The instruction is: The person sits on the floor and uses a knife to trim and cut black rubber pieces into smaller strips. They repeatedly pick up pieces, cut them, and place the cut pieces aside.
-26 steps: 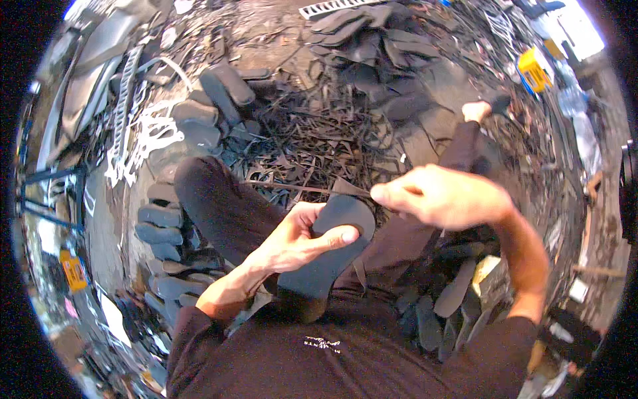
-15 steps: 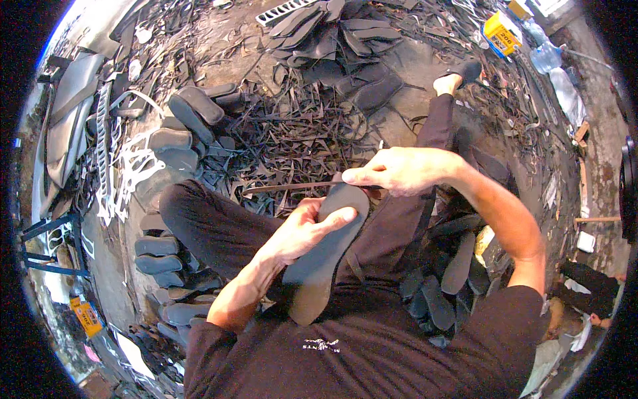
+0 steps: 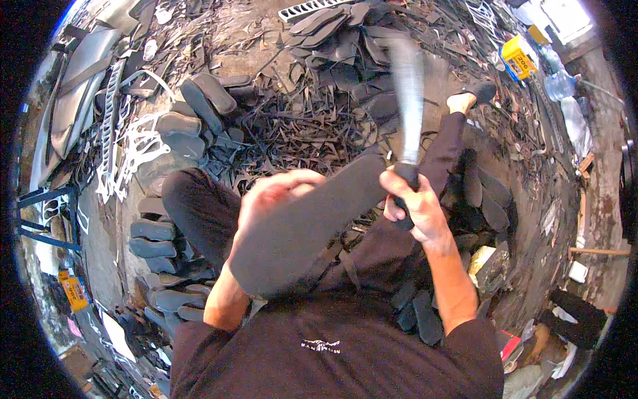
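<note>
In my left hand (image 3: 266, 193) is a dark grey shoe sole (image 3: 302, 236), lifted and tilted over my lap with its broad flat face showing. The fingers are blurred and partly hidden behind it. My right hand (image 3: 420, 206) is closed round the black handle of a knife (image 3: 411, 110). Its long, wide blade points away from me and is smeared by motion. The knife handle is just to the right of the sole's far end. Beyond my knees lies a heap of thin dark trimmings (image 3: 302, 133).
Stacked soles (image 3: 154, 239) lie left of my bent knee, and more soles (image 3: 425, 316) sit by my right side. A pile of soles (image 3: 332, 33) is at the far side. White cut-out scraps (image 3: 139, 149) and a yellow box (image 3: 518, 56) lie farther out.
My right hand has come away from the sole's far end, nearer to me, and the knife blade has swung up to point away. The sole is raised and turned, its far end to the right.
</note>
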The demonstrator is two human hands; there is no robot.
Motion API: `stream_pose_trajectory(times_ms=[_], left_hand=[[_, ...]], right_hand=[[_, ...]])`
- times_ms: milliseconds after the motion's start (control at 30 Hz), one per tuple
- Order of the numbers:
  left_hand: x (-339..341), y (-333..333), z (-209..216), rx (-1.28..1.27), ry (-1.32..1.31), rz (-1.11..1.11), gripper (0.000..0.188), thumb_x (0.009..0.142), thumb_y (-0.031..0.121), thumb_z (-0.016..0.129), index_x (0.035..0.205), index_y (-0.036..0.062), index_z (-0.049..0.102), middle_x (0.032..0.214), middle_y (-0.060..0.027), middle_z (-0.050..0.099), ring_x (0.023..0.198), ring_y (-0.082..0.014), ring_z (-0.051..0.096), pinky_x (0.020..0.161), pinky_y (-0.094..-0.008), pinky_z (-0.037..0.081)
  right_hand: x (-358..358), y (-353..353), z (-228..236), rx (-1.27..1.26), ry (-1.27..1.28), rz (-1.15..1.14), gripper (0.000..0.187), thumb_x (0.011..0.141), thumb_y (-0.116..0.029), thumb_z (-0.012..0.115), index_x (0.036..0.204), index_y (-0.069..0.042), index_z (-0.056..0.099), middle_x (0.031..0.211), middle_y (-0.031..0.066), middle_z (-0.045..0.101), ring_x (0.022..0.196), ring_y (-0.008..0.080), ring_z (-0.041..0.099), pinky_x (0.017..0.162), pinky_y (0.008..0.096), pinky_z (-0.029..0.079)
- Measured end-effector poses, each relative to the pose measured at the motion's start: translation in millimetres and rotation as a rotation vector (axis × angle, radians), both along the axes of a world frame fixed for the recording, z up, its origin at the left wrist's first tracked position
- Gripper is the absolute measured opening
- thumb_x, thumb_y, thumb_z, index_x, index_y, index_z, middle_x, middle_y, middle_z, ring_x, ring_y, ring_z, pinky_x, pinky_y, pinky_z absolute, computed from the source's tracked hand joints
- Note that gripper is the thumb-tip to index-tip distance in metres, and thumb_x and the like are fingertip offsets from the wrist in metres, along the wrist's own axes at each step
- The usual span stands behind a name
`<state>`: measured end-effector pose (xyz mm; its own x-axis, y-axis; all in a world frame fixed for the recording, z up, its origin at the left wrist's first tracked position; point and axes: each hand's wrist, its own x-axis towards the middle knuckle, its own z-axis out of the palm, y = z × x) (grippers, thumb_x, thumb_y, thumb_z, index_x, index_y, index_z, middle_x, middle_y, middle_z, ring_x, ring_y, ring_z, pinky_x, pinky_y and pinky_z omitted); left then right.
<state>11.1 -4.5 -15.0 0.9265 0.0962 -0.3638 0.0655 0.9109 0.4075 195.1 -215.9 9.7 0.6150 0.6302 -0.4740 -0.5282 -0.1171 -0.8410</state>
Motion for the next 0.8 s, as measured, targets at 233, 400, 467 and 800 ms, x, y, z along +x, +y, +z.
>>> stream_pose_trajectory(times_ms=[233, 400, 467, 800], left_hand=[[37.6, -37.3, -11.8, 0.811, 0.225, 0.729, 0.04, 0.1, 0.03, 0.076, 0.13, 0.0079, 0.062, 0.121, -0.0062, 0.068, 0.103, -0.0193, 0.066, 0.09, -0.0358, 0.054], [26.0, -14.1, -5.0, 0.371, 0.434, 0.909, 0.04, 0.102, 0.038, 0.076, 0.124, 0.0052, 0.067, 0.116, -0.005, 0.069, 0.101, -0.0149, 0.063, 0.09, -0.036, 0.051], [22.3, -14.7, 1.7, 0.294, 0.421, 0.922, 0.045, 0.101, 0.044, 0.076, 0.124, 0.0068, 0.066, 0.114, -0.0036, 0.068, 0.099, -0.0155, 0.062, 0.09, -0.0355, 0.05], [-17.8, -25.9, -1.8, 0.348, 0.322, 0.856, 0.029, 0.105, 0.031, 0.072, 0.118, 0.0054, 0.065, 0.101, -0.0026, 0.071, 0.089, -0.0136, 0.07, 0.08, -0.0324, 0.06]], right_hand=[[-93.4, 62.1, -36.1, -0.021, -0.361, -0.11, 0.026, 0.101, -0.028, 0.079, 0.11, -0.009, 0.064, 0.077, -0.0007, 0.065, 0.058, 0.0093, 0.059, 0.047, 0.0265, 0.043], [-120.8, 67.7, -24.0, -0.048, -0.609, 0.112, 0.028, 0.11, -0.031, 0.06, 0.113, -0.004, 0.064, 0.067, -0.003, 0.052, 0.058, 0.0098, 0.049, 0.053, 0.0303, 0.039], [-126.5, 46.4, -60.3, -0.14, -0.831, 0.159, 0.037, 0.114, -0.034, 0.045, 0.117, -0.003, 0.062, 0.062, -0.0013, 0.042, 0.056, 0.0105, 0.04, 0.052, 0.0333, 0.031], [-130.8, 16.0, -55.4, -0.241, -0.907, 0.298, 0.043, 0.109, -0.046, 0.054, 0.109, -0.004, 0.063, 0.079, 0.0241, 0.066, 0.074, 0.05, 0.069, 0.063, 0.0499, 0.051]])
